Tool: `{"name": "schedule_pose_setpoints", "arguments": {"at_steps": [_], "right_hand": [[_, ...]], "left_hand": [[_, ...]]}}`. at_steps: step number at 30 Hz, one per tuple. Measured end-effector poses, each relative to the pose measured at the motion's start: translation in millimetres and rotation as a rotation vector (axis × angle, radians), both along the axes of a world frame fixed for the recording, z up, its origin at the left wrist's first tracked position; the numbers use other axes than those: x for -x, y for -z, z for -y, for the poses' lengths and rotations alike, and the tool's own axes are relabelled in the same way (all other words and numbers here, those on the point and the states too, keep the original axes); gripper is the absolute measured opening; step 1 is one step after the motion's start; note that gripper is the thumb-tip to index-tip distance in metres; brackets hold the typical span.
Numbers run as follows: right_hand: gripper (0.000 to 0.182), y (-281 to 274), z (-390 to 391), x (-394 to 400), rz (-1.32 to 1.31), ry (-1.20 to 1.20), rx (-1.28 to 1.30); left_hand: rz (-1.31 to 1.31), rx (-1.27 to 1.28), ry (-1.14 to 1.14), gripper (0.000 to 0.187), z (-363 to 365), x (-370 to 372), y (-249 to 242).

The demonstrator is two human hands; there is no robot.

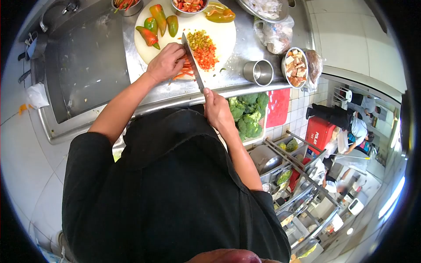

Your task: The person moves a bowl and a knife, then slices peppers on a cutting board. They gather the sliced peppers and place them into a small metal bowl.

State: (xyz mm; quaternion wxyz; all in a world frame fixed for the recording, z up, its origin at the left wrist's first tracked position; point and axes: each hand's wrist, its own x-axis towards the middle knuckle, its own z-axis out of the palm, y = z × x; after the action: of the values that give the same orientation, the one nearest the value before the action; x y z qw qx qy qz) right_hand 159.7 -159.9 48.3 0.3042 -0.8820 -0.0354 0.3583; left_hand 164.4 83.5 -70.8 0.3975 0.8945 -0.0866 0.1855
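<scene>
My right hand (217, 110) is closed around the handle of a kitchen knife (194, 65), whose blade points away from me across the round white cutting board (227, 41). My left hand (167, 62) has its fingers curled over red pepper strips (187, 70), close beside the blade's left side. Diced red and green pepper (204, 50) lies in a heap right of the blade. Several whole red-green peppers (158, 19) rest at the board's far left. A cut pepper piece (220, 15) lies at the far right, near a metal bowl of chopped red pieces (189, 7).
Left of the board is a steel sink (87, 65) with a faucet. To the right stand an empty metal container (258, 72), a bowl of cubed food (296, 68) and a plastic bag (276, 35). Broccoli (250, 114) sits below the counter edge. Other people (359, 127) stand farther right.
</scene>
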Motion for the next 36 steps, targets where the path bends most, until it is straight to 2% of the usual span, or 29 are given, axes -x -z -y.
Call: {"name": "schedule_pose_setpoints", "arguments": {"at_steps": [3, 4, 7, 11, 13, 14, 17, 23, 26, 31, 36], "right_hand": [[0.056, 23, -15, -2, 0.144, -0.06, -0.038], [0.056, 20, -23, -9, 0.11, -0.077, 0.028], [0.057, 21, -25, -13, 0.048, -0.011, -0.012], [0.062, 31, -10, -25, -0.071, 0.015, -0.055], [0.066, 12, -13, -32, -0.203, 0.057, -0.078], [0.068, 13, -9, -32, -0.174, 0.043, -0.121], [0.067, 6, -8, -31, -0.145, 0.044, -0.119], [0.066, 13, -6, -26, -0.146, 0.032, -0.118], [0.066, 12, -10, -24, -0.145, 0.029, -0.113], [0.065, 8, -13, -25, -0.058, -0.015, -0.064], [0.06, -19, -10, -14, -0.098, 0.001, -0.03]], "left_hand": [[-0.022, -0.014, -0.021, 0.025, 1, 1, 6], [0.02, -0.018, -0.018, 0.026, 0, 0, 8], [-0.072, 0.008, 0.002, 0.041, -1, 1, 3], [-0.012, -0.103, -0.062, 0.06, 10, 15, -11], [-0.055, -0.122, -0.066, 0.068, 12, 20, -6], [-0.071, -0.108, -0.109, 0.069, 13, 20, 0], [-0.053, -0.136, -0.132, 0.069, 10, 16, 13], [-0.025, -0.009, -0.049, 0.053, -4, 14, -3], [-0.114, 0.002, 0.043, 0.045, -15, 11, 1], [-0.146, 0.025, 0.071, 0.037, -18, 6, -4], [-0.156, 0.025, 0.086, 0.034, -20, 4, 0]]}}
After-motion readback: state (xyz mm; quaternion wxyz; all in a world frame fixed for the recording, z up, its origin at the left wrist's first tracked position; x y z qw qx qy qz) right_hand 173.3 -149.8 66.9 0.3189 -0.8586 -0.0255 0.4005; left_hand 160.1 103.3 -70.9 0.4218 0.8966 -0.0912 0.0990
